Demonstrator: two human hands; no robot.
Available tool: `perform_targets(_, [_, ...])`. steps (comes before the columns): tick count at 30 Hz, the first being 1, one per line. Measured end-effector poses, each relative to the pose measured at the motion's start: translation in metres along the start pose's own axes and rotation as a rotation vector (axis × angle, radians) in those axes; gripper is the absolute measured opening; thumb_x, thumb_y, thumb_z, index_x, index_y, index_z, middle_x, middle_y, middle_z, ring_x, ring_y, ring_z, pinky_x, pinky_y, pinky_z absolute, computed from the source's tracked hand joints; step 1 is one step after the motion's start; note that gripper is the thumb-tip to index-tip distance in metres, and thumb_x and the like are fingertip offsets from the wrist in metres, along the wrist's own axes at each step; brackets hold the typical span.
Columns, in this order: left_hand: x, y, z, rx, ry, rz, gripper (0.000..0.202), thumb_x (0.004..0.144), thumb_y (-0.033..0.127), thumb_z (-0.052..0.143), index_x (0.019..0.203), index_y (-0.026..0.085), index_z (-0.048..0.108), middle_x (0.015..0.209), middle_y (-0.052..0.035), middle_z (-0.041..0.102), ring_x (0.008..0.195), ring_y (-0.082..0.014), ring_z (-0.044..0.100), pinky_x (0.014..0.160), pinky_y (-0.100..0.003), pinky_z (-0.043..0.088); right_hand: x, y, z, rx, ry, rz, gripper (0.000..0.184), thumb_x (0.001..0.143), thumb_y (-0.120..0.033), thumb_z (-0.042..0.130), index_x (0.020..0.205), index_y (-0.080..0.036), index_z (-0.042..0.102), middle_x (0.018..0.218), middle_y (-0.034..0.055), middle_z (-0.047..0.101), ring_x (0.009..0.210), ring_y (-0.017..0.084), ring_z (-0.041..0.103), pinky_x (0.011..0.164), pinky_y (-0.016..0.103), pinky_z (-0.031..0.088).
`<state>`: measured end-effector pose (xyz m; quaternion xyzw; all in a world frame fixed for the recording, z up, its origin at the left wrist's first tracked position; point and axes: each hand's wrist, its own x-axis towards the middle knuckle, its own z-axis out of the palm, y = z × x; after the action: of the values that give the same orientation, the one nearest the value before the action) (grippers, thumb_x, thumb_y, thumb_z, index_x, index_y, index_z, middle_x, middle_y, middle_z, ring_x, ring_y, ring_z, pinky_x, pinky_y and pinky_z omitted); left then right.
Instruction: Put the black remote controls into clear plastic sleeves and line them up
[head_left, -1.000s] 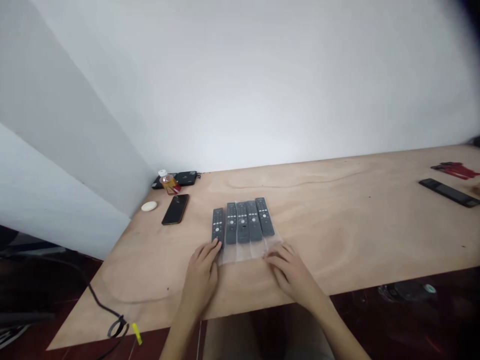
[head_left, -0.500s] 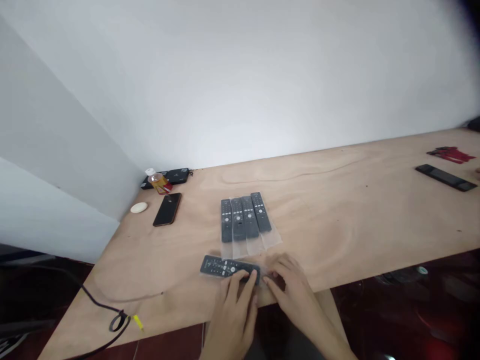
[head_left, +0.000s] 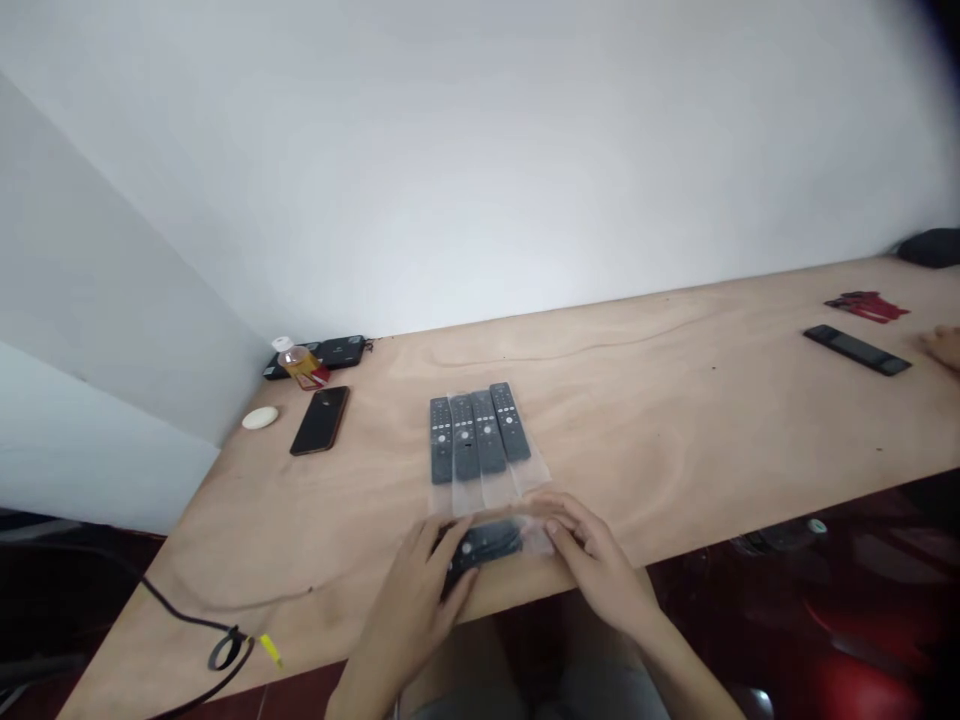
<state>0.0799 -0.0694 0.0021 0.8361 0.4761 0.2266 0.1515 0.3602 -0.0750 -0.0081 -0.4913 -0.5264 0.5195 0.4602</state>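
Taking the row of four sleeved remotes (head_left: 466,455) as the landmark, a fifth remote (head_left: 491,542) is just in front of it, at the near side of the tabletop (head_left: 645,430). A second ago this one lay at the row's left end; half a second ago it was flat in front, with the left fingers on top. Now the left hand (head_left: 416,590) has closed around its left end, fingers above and thumb below, while the fingers of the right hand (head_left: 596,565) seem to pinch the loose clear sleeve (head_left: 536,537) at the other end (blur hides how firmly). So the handling has narrowed to one singled-out piece, both hands occupied with it, the row untouched behind.
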Motion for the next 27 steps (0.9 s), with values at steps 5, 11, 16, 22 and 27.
perform_targets(5, [0.012,-0.009,-0.007,-0.035,-0.074,0.035,0.051,0.103,0.024,0.069,0.152,0.032,0.06,0.134,-0.0116,0.069,0.118,-0.0297,0.07,0.099,-0.046,0.064,0.01,0.01,-0.016,-0.23,0.112,-0.061,0.035,0.112,-0.048,0.053,0.132,-0.026,0.072,0.119,0.01,0.079,0.104,0.029,0.075,0.101,0.046,0.06])
perform_targets(11, [0.011,-0.01,0.0,-0.08,0.058,0.064,0.056,0.105,0.023,0.066,0.159,0.035,0.054,0.133,-0.0121,0.068,0.121,-0.03,0.068,0.101,-0.046,0.063,0.011,0.01,-0.03,-0.251,0.003,-0.22,0.021,0.11,-0.038,0.061,0.106,-0.029,0.078,0.133,0.0107,0.072,0.138,0.032,0.063,0.12,0.054,0.051])
perform_targets(16, [0.002,-0.006,0.011,-0.09,0.116,0.104,0.059,0.106,0.022,0.066,0.162,0.036,0.052,0.132,-0.0131,0.068,0.122,-0.0313,0.069,0.102,-0.049,0.063,0.006,0.012,-0.026,-0.251,-0.071,-0.207,0.022,0.111,-0.035,0.058,0.118,-0.033,0.079,0.157,0.0107,0.059,0.155,0.03,0.05,0.126,0.06,0.046])
perform_targets(22, [-0.002,-0.002,0.014,-0.092,0.131,0.132,0.064,0.106,0.017,0.064,0.165,0.037,0.048,0.135,-0.0134,0.066,0.127,-0.0307,0.066,0.104,-0.048,0.062,0.017,0.003,-0.008,-0.125,-0.01,-0.132,0.02,0.104,-0.044,0.073,0.101,-0.028,0.086,0.139,0.012,0.073,0.137,0.032,0.066,0.122,0.058,0.049])
perform_targets(27, [-0.006,0.0,0.013,-0.083,0.168,0.123,0.067,0.106,0.017,0.064,0.167,0.037,0.045,0.134,-0.0137,0.067,0.124,-0.0311,0.067,0.103,-0.049,0.062,0.015,0.001,0.004,-0.122,0.045,-0.168,0.011,0.096,-0.04,0.084,0.095,-0.029,0.087,0.133,0.0109,0.077,0.132,0.034,0.068,0.119,0.059,0.052])
